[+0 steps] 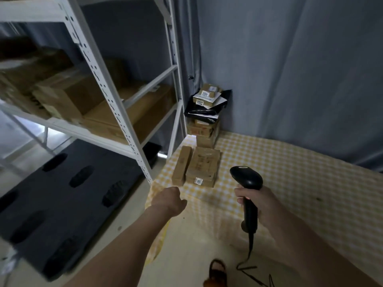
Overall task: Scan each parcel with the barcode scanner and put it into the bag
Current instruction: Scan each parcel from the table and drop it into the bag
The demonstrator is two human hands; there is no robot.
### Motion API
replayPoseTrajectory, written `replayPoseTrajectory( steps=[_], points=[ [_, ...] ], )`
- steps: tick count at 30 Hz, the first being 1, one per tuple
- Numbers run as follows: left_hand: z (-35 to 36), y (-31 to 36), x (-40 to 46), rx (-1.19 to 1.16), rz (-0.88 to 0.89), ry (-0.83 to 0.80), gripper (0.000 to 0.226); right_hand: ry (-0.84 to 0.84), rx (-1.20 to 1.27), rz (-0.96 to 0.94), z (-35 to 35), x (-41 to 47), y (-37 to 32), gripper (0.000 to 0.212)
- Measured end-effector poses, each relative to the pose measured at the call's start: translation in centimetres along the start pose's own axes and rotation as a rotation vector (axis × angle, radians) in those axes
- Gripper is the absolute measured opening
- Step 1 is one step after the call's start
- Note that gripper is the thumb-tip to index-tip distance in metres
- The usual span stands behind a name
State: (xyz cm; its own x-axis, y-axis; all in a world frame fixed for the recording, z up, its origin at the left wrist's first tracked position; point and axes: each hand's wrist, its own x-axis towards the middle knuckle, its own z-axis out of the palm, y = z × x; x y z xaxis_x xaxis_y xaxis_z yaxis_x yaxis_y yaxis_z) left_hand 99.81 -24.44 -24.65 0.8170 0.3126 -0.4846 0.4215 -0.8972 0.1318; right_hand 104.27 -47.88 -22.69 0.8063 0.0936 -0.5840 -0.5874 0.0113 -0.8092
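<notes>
Barcode scanner (246, 179) in right hand (256, 200)

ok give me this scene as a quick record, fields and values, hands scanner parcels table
right hand: fingers wrapped round the handle of the black scanner, head aimed toward the parcels
left hand: holds nothing, loosely closed, reaching toward the flat parcels
flat parcels: brown boxes lying on the checked tablecloth, a long narrow one on their left
stacked parcels: pile at the far corner of the table, black wrapping among them
shelf: white metal rack left of the table, cardboard boxes on it
bag: not clearly in view
</notes>
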Motion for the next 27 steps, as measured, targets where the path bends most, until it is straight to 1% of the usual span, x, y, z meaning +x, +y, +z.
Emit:
replayPoseTrajectory(
  steps=[3,6,12,16,19,22,24,27],
  points=[
    [-0.2,-1.1,2.5,-0.023,-0.019,-0.009,0.045,-0.008,0.001,0.044,1.2,3.0,0.0,0.016],
    [-0.9,-0.8,6.0,-0.017,-0.014,-0.025,0.045,-0.001,0.028,0.076,1.7,6.2,-0.2,0.017],
    [-3.3,3.4,15.0,-0.021,0.035,-0.083,0.043,0.076,0.146,0.134,1.4,14.0,-1.9,0.019],
    [-3.0,5.3,21.2,-0.045,0.036,-0.152,0.042,0.116,0.211,0.235,1.2,19.5,-2.5,0.015],
    [-2.0,5.8,24.9,-0.044,0.037,-0.190,0.049,0.142,0.265,0.308,1.4,23.1,-2.1,0.017],
    [-0.4,5.8,28.0,-0.065,0.025,-0.235,0.059,0.170,0.361,0.365,2.0,26.0,-1.6,0.010],
    [0.8,5.8,30.1,-0.084,0.030,-0.263,0.065,0.168,0.419,0.391,2.6,27.8,-1.1,0.011],
    [2.5,6.2,33.5,-0.157,0.004,-0.284,0.067,0.186,0.473,0.416,3.3,30.9,0.4,0.007]
  ],
)
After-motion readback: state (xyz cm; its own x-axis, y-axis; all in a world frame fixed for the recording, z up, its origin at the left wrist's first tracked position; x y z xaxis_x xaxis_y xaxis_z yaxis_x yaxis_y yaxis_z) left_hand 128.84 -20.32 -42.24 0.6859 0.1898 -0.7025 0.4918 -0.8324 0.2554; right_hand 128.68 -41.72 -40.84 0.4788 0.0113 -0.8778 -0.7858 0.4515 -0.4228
